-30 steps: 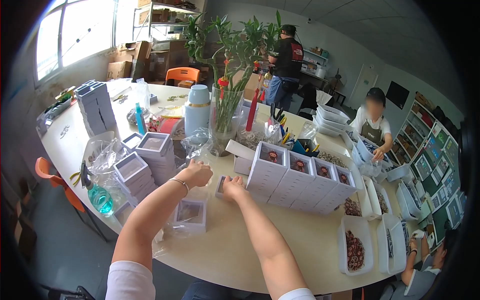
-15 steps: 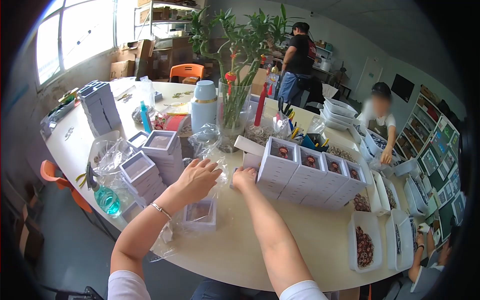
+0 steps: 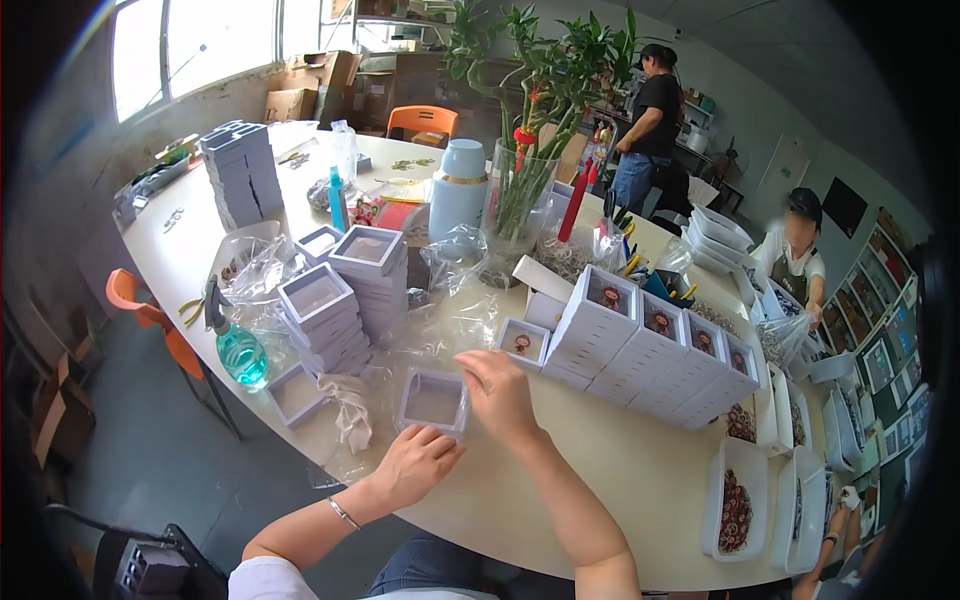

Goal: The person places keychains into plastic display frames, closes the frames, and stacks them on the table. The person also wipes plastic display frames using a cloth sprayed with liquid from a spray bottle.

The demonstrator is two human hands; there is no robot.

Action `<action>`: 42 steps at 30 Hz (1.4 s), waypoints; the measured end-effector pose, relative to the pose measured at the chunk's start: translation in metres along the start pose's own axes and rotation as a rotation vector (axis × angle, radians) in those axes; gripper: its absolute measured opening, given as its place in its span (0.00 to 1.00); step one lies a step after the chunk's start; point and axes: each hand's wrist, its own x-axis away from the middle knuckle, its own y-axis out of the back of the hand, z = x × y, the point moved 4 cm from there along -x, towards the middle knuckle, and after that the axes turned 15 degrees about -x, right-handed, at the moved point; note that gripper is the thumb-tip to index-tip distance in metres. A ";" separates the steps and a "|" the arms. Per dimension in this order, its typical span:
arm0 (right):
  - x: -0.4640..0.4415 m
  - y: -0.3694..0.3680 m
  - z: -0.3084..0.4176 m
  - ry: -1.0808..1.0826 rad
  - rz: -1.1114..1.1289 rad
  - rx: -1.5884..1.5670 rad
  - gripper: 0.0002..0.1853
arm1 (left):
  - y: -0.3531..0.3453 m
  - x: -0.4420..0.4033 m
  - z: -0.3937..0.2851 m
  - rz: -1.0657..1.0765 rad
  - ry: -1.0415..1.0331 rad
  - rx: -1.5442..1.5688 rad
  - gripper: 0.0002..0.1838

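Note:
A white window-topped box (image 3: 433, 399) lies on the table in front of me, partly over clear plastic. My left hand (image 3: 420, 463) is at its near edge, fingers bent and pressed together; whether they grip the rim is unclear. Beside its right side my right hand (image 3: 500, 396) is held with thumb and fingertips close together; anything between them is too small to make out. A small box with a figure inside (image 3: 523, 343) stands against the left end of the stacked boxes with figures (image 3: 652, 345). A crumpled cloth (image 3: 350, 411) lies left of the box.
Stacks of empty white boxes (image 3: 321, 309), a spray bottle (image 3: 240, 348) and a bag stand left. Beyond are a blue flask (image 3: 460, 192) and a plant vase (image 3: 514, 217). Trays of small parts (image 3: 735, 500) line the right. A seated person (image 3: 793, 255) and a standing person (image 3: 652, 130) are farther back.
My right hand has left the small box beside the stacks and come to the window-topped box. My left hand has moved down to that box's near edge. The view has shifted.

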 end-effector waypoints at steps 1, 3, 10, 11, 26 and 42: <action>0.000 -0.011 0.005 0.012 0.100 -0.045 0.08 | -0.001 0.000 -0.004 -0.009 0.008 0.023 0.21; 0.006 -0.033 0.005 -0.055 0.249 -0.065 0.06 | -0.002 0.000 -0.012 -0.048 0.039 0.074 0.20; 0.055 -0.040 0.009 -0.123 0.219 -0.076 0.04 | -0.012 0.038 -0.009 -0.296 0.394 0.345 0.15; 0.059 -0.042 0.006 -0.092 0.204 -0.035 0.04 | -0.014 0.045 -0.002 -0.356 0.477 0.406 0.14; 0.060 -0.056 0.012 -0.091 0.218 0.150 0.03 | -0.080 -0.017 0.130 -0.092 1.035 0.510 0.07; 0.053 -0.059 0.001 -0.153 -0.091 -0.077 0.09 | -0.046 0.021 0.071 -0.280 1.050 0.944 0.16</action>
